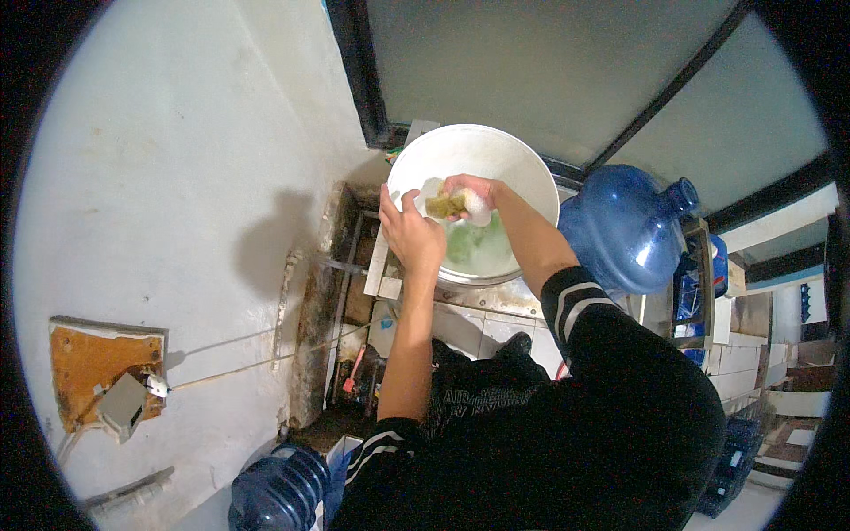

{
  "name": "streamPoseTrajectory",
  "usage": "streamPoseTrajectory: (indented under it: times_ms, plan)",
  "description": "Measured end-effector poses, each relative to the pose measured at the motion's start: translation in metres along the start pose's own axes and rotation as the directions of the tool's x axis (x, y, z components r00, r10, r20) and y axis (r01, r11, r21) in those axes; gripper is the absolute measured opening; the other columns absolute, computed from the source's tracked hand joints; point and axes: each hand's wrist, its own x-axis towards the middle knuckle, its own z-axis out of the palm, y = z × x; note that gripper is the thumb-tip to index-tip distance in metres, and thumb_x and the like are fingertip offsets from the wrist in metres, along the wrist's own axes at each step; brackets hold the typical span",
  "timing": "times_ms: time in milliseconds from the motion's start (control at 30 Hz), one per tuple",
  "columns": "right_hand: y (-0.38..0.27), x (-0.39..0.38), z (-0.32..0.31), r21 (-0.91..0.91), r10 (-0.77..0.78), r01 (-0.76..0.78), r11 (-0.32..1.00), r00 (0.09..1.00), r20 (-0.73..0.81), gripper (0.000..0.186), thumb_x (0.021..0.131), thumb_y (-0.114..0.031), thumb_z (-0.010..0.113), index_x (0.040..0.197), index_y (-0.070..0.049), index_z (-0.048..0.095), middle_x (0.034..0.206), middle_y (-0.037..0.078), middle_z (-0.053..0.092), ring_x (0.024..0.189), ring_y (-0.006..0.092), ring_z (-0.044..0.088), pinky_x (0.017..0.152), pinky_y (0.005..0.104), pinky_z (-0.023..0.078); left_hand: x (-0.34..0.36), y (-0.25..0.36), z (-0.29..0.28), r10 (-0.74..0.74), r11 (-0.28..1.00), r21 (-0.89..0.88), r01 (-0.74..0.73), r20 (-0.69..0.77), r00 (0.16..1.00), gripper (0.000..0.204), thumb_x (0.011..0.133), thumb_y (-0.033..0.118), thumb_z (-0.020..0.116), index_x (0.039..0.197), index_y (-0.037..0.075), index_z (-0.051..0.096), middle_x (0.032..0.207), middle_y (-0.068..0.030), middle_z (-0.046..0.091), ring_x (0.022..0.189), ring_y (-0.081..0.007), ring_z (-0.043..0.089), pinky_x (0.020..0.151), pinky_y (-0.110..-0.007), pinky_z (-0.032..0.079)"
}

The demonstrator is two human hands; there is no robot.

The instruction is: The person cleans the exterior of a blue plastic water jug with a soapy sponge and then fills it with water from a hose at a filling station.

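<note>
A large white round bucket (529, 173) stands on a tiled ledge, with cloudy, greenish soapy water (478, 252) in its bottom. My right hand (478, 188) reaches over the bucket, its fingers closed round a yellow-green sponge (444, 207). White foam (478, 209) clings to the sponge and that hand. At the left side of the bucket my left hand (413, 232) grips the rim, with fingers stretched along the wall and somewhat apart. The part of the rim under the left palm is hidden.
A big blue water jug (624, 230) lies right of the bucket, and another blue jug (282, 487) is at the lower left. On the left wall, a cord runs from a white plug (158, 386) beside a wooden board (97, 358). Glass panels (513, 71) rise behind.
</note>
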Motion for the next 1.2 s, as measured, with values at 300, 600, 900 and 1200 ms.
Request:
streamPoseTrajectory:
  times_ms: [300, 600, 900, 1200]
  plan:
    - [-0.016, -0.102, 0.042, -0.725, -0.615, 0.057, 0.686, 0.577, -0.537, 0.054, 0.081, -0.04, 0.05, 0.107, 0.006, 0.062, 0.103, 0.02, 0.064, 0.091, 0.0271, 0.059, 0.084, 0.036, 0.043, -0.001, 0.001, 0.002, -0.008, 0.997, 0.075, 0.006, 0.036, 0.999, 0.042, 0.071, 0.001, 0.059, 0.112, 0.008, 0.056, 0.139, -0.0226, 0.032, 0.124, -0.0401, 0.037, 0.1, -0.048, 0.036]
    - [0.038, -0.282, 0.115, -0.746, -0.803, 0.432, 0.507, -0.076, -0.591, 0.036, 0.081, -0.028, 0.058, 0.096, 0.004, 0.061, 0.083, 0.014, 0.065, 0.076, 0.0208, 0.06, 0.071, 0.0321, 0.047, -0.019, 0.08, 0.0, 0.246, 0.968, -0.064, -0.244, 0.033, 0.969, 0.041, 0.074, 0.018, 0.064, 0.114, 0.013, 0.056, 0.139, -0.0155, 0.035, 0.135, -0.0355, 0.022, 0.107, -0.062, 0.004]
    - [0.133, -0.366, 0.098, -0.47, -0.408, 0.823, 0.32, -0.328, -0.852, 0.04, 0.09, -0.038, 0.047, 0.111, -0.004, 0.055, 0.086, 0.009, 0.063, 0.066, 0.0164, 0.062, 0.053, 0.0261, 0.047, -0.073, 0.216, 0.052, 0.601, 0.759, -0.476, -0.444, 0.25, 0.759, 0.042, 0.079, 0.022, 0.063, 0.118, 0.008, 0.053, 0.132, -0.0167, 0.043, 0.126, -0.0358, 0.036, 0.108, -0.057, 0.014]
    - [0.087, -0.367, -0.039, -0.764, -0.557, 0.443, 0.47, -0.522, -0.645, 0.045, 0.093, -0.036, 0.041, 0.101, 0.004, 0.059, 0.093, 0.019, 0.063, 0.083, 0.0279, 0.06, 0.07, 0.0382, 0.044, -0.08, 0.291, 0.128, 0.625, 0.692, -0.662, -0.288, 0.349, 0.698, 0.049, 0.092, 0.036, 0.048, 0.12, -0.004, 0.047, 0.117, -0.0272, 0.052, 0.111, -0.0414, 0.049, 0.095, -0.045, 0.036]
